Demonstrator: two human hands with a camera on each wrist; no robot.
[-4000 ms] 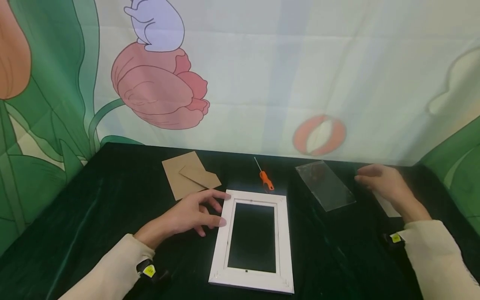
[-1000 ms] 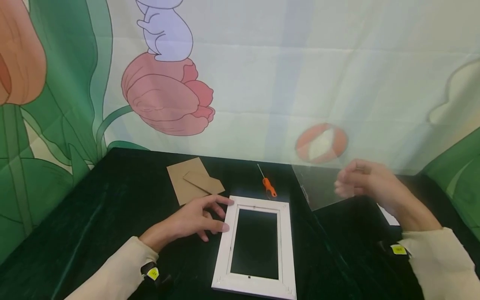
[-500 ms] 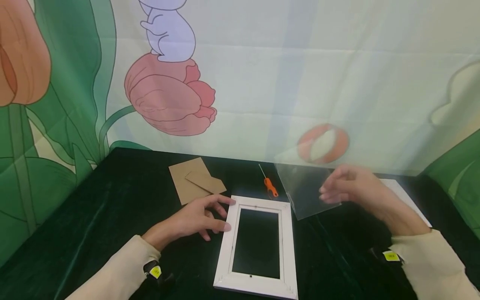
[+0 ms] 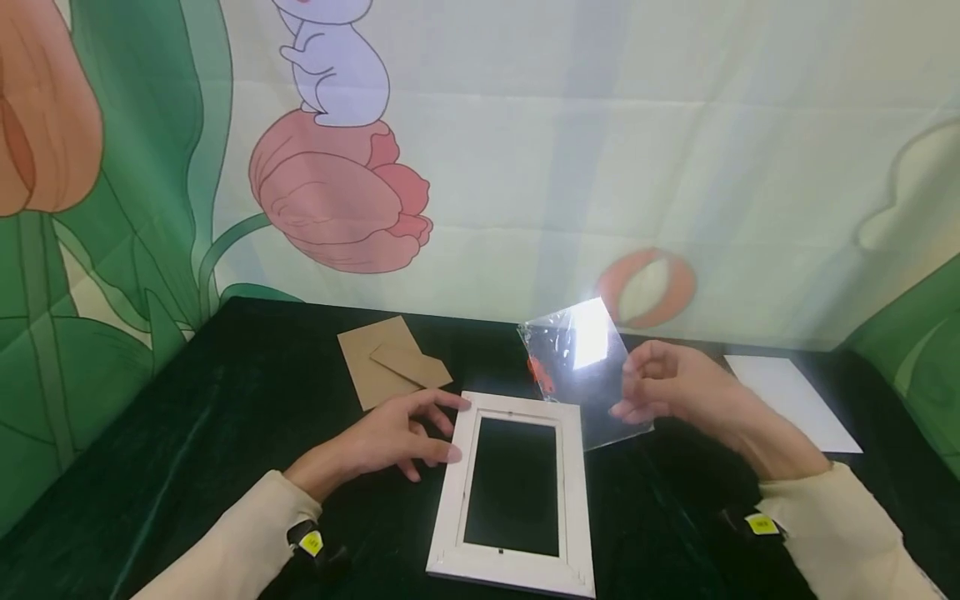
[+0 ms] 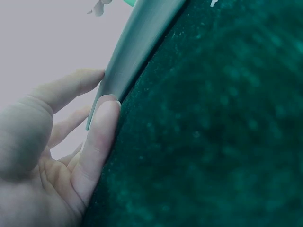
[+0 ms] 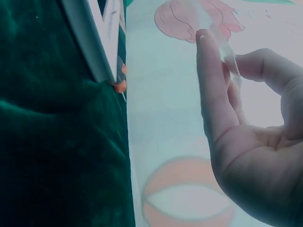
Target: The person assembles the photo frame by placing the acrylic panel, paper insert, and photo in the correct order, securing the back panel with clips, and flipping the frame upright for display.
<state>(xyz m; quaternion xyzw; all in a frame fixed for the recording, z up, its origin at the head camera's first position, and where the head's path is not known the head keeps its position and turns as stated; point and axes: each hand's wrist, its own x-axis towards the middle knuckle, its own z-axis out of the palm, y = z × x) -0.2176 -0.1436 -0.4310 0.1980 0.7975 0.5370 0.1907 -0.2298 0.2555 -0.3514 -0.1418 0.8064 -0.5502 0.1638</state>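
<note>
A white picture frame (image 4: 512, 567) with an open centre lies on the dark green cloth. My left hand (image 4: 382, 433) touches its left side in the head view, the index fingertip near the upper corner and the thumb lower down; the left wrist view shows thumb and index finger lightly against the frame's edge (image 5: 137, 45). Between thumb and fingers, my right hand (image 4: 675, 387) pinches a clear plastic sheet (image 4: 558, 342), raised and tilted just beyond the frame's upper right corner, with a bright reflection on it. Seen edge-on, the sheet (image 6: 230, 56) sits in my right fingers.
Behind the clear sheet lies an orange-handled screwdriver (image 4: 542, 375), partly seen through it. A brown backing board (image 4: 367, 358) with a folded-looking stand piece (image 4: 411, 367) is at the back left. White paper (image 4: 795, 400) lies at the right. A printed cloth (image 4: 480, 167) hangs behind the table.
My right hand has picked up the clear sheet from the table and brought it left towards the frame, now over the screwdriver. The white paper is uncovered. The left hand stays at the frame.
</note>
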